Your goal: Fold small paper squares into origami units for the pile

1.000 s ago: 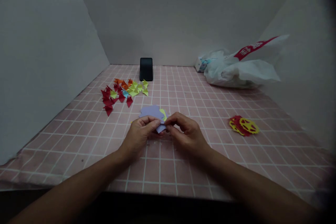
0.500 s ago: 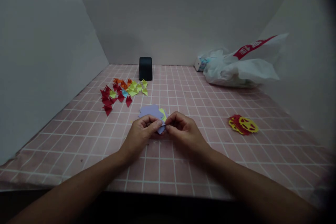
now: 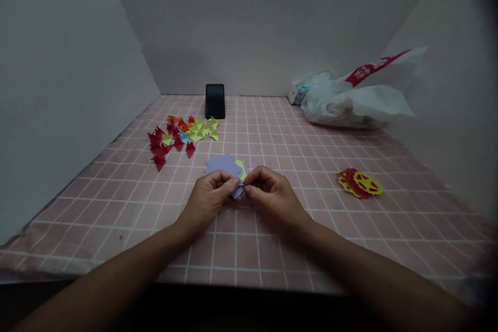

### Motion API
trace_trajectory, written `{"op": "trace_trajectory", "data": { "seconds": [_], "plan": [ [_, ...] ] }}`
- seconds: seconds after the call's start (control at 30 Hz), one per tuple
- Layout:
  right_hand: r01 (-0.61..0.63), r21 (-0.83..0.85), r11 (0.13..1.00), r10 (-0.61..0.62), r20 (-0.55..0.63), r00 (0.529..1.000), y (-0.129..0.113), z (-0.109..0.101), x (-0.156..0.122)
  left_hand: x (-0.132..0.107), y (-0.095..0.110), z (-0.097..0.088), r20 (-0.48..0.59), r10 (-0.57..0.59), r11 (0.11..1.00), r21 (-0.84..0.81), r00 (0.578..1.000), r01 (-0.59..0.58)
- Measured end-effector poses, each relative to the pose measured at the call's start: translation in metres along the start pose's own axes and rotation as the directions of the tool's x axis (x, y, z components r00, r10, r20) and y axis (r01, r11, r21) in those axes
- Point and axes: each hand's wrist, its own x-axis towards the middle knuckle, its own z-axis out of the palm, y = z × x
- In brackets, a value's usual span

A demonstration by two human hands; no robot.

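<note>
My left hand [image 3: 208, 198] and my right hand [image 3: 272, 194] meet at the middle of the table, fingers curled. Both pinch a small piece of purple paper [image 3: 237, 193] between thumb and fingertips. Just beyond the hands lies a small stack of purple paper sheets [image 3: 222, 164] with a yellow-green sheet [image 3: 241, 167] showing at its right edge. A heap of small folded paper triangles [image 3: 179, 135] in red, orange, yellow-green and blue lies further back on the left.
A pink checked cloth [image 3: 311, 166] covers the table. A black phone [image 3: 215, 100] stands against the back wall. A white plastic bag [image 3: 354, 99] lies at the back right. A red and yellow paper cut-out [image 3: 360, 183] lies to the right. Grey walls close three sides.
Both hands keep pinching the purple piece, with only slight finger movement. The view has shifted a little.
</note>
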Motion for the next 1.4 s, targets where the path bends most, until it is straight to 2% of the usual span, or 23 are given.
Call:
{"op": "trace_trajectory", "data": {
  "seconds": [0.6, 0.87, 1.0, 1.17, 1.4],
  "plan": [
    [-0.119, 0.13, 0.984, 0.114, 0.046, 0.992, 0.0003, -0.0066, 0.0011, -0.0009, 0.0057, 0.0018, -0.043, 0.0, 1.0, 0.022, 0.999, 0.001],
    [-0.155, 0.167, 0.974, 0.147, 0.059, 0.987, 0.0007, -0.0073, 0.0011, -0.0013, 0.0038, 0.0022, -0.074, 0.045, 0.996, 0.079, 0.996, -0.039],
    [-0.122, 0.096, 0.988, 0.116, 0.06, 0.991, -0.0002, -0.0073, 0.0016, -0.0014, 0.0031, 0.0017, -0.071, 0.06, 0.994, 0.093, 0.996, -0.053],
    [0.015, -0.192, 0.981, -0.001, 0.07, 0.998, -0.0022, -0.0092, 0.0021, -0.0016, 0.0028, 0.0018, -0.06, 0.053, 0.997, 0.064, 0.997, -0.049],
    [0.035, -0.252, 0.967, -0.036, 0.004, 0.999, -0.0034, -0.0084, 0.0018, -0.0012, 0.0004, 0.0007, 0.019, -0.012, 0.996, -0.091, 1.0, 0.014]
  ]
}}
